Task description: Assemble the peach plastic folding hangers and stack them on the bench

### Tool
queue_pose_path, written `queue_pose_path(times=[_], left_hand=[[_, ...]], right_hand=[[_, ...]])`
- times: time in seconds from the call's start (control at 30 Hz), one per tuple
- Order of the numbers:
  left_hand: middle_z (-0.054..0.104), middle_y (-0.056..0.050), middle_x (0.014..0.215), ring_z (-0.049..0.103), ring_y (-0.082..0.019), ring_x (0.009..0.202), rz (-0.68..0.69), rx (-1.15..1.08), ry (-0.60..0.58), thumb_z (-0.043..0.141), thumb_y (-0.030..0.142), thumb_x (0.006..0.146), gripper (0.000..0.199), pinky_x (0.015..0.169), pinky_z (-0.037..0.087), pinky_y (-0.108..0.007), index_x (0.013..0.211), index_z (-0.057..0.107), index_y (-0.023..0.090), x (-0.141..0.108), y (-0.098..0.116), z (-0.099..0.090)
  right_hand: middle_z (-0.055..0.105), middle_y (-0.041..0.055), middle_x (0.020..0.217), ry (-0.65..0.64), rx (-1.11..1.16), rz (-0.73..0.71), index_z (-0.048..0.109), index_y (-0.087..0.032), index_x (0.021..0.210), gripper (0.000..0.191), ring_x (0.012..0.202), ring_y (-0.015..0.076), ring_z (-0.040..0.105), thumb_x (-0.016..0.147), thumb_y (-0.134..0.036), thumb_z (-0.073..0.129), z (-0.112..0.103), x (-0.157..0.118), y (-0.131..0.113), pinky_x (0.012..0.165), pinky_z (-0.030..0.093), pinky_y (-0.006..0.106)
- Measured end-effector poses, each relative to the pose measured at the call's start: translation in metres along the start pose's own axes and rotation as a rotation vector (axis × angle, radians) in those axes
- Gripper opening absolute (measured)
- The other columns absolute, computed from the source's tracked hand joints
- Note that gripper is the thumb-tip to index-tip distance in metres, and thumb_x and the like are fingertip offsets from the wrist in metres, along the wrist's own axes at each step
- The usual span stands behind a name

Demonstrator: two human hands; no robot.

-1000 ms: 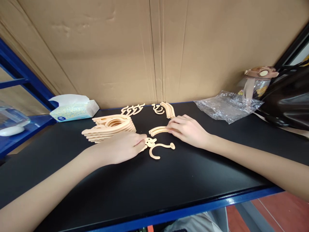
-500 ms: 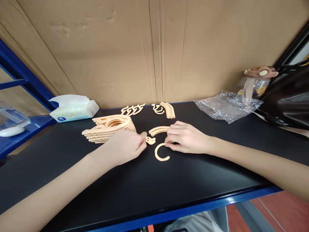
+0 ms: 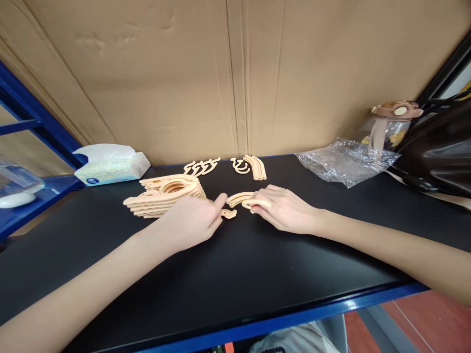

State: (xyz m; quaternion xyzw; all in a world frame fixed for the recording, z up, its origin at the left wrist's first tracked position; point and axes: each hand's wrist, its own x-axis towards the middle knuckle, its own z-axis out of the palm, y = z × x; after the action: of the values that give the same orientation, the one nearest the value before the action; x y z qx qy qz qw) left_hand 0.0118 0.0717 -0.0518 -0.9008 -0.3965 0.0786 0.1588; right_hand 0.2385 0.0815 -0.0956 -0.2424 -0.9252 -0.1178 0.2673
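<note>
My left hand (image 3: 195, 220) is closed round a small cream plastic piece (image 3: 229, 214), whose holed end sticks out past the fingers. The fingers of my right hand (image 3: 281, 208) pinch a cream curved hook (image 3: 248, 203), seen nearly edge-on and raised off the black table. Curved cream arm pieces (image 3: 237, 197) lie between the hands, just behind the hook. Beside and behind my left hand is a stack of cream hangers (image 3: 165, 193), partly hidden by that hand.
Farther back lie small cream parts (image 3: 201, 166), loose hooks (image 3: 241, 166) and curved arms (image 3: 259, 168). A tissue pack (image 3: 110, 166) stands back left; crumpled clear plastic (image 3: 346, 159), a bottle (image 3: 392, 127) and a dark bag (image 3: 441, 142) are at right. Cardboard (image 3: 165, 78) rises behind.
My right hand has lifted the hook from the table and turned it from flat to nearly edge-on. My left thumb is raised slightly, and the small piece has tilted.
</note>
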Motion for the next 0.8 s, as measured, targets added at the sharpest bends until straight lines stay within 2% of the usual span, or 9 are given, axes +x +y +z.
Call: queue_pose_path(times=[0.1, 0.2, 0.3, 0.43, 0.6, 0.7, 0.8], left_hand=[[0.049, 0.002, 0.049, 0.047, -0.017, 0.039, -0.018, -0.045, -0.039, 0.026, 0.024, 0.093, 0.022, 0.041, 0.019, -0.027, 0.09, 0.046, 0.018, 0.001, 0.0, -0.002], [0.049, 0.003, 0.05, 0.048, -0.017, 0.041, -0.029, -0.054, -0.049, 0.027, 0.024, 0.091, 0.019, 0.042, 0.018, -0.027, 0.092, 0.045, 0.018, 0.003, -0.001, -0.002], [0.049, 0.003, 0.05, 0.048, -0.017, 0.042, -0.043, -0.037, -0.007, 0.027, 0.023, 0.091, 0.019, 0.043, 0.018, -0.027, 0.094, 0.046, 0.017, 0.003, -0.001, -0.001], [0.053, 0.001, 0.057, 0.05, -0.017, 0.048, -0.052, -0.027, 0.119, 0.028, 0.017, 0.089, 0.021, 0.046, 0.025, -0.027, 0.093, 0.048, 0.017, 0.003, -0.001, 0.001], [0.059, -0.005, 0.079, 0.056, -0.02, 0.076, -0.009, -0.09, 0.317, 0.03, 0.015, 0.09, 0.023, 0.065, 0.04, -0.031, 0.092, 0.052, 0.015, 0.006, -0.001, 0.007], [0.06, -0.009, 0.101, 0.053, -0.023, 0.094, 0.082, -0.11, 0.352, 0.03, 0.019, 0.093, 0.028, 0.077, 0.042, -0.035, 0.097, 0.057, 0.014, 0.008, 0.0, 0.013], [0.06, -0.007, 0.111, 0.051, -0.023, 0.101, 0.142, -0.166, 0.368, 0.034, 0.021, 0.093, 0.03, 0.08, 0.04, -0.037, 0.108, 0.06, 0.016, 0.009, 0.0, 0.017]], right_hand=[[0.059, 0.0, 0.072, 0.128, 0.024, 0.045, 0.047, -0.018, 0.094, 0.01, 0.062, 0.0122, 0.05, 0.09, -0.015, 0.038, -0.001, 0.0, 0.002, 0.066, 0.041, 0.026], [0.053, -0.0029, 0.065, 0.187, 0.014, 0.064, 0.045, -0.019, 0.085, 0.008, 0.057, 0.0106, 0.046, 0.085, -0.013, 0.04, -0.003, -0.001, 0.003, 0.064, 0.04, 0.025], [0.052, -0.0028, 0.065, 0.171, -0.036, 0.052, 0.048, -0.018, 0.087, 0.005, 0.058, 0.0106, 0.045, 0.088, -0.016, 0.043, -0.005, -0.001, 0.003, 0.064, 0.039, 0.024], [0.053, -0.0015, 0.065, 0.119, -0.091, 0.054, 0.052, -0.017, 0.084, 0.011, 0.06, 0.0116, 0.046, 0.089, -0.018, 0.042, -0.004, 0.0, 0.003, 0.063, 0.037, 0.025], [0.058, -0.0003, 0.069, 0.106, -0.11, 0.062, 0.057, -0.015, 0.088, 0.013, 0.063, 0.0122, 0.049, 0.088, -0.016, 0.043, -0.001, -0.001, 0.006, 0.065, 0.036, 0.026], [0.059, -0.0001, 0.069, 0.115, -0.118, 0.095, 0.058, -0.015, 0.086, 0.015, 0.064, 0.0123, 0.05, 0.089, -0.018, 0.043, -0.001, -0.002, 0.008, 0.065, 0.034, 0.026], [0.059, 0.0, 0.069, 0.1, -0.113, 0.137, 0.058, -0.016, 0.082, 0.014, 0.065, 0.0122, 0.049, 0.088, -0.019, 0.045, -0.002, -0.002, 0.008, 0.064, 0.032, 0.026]])
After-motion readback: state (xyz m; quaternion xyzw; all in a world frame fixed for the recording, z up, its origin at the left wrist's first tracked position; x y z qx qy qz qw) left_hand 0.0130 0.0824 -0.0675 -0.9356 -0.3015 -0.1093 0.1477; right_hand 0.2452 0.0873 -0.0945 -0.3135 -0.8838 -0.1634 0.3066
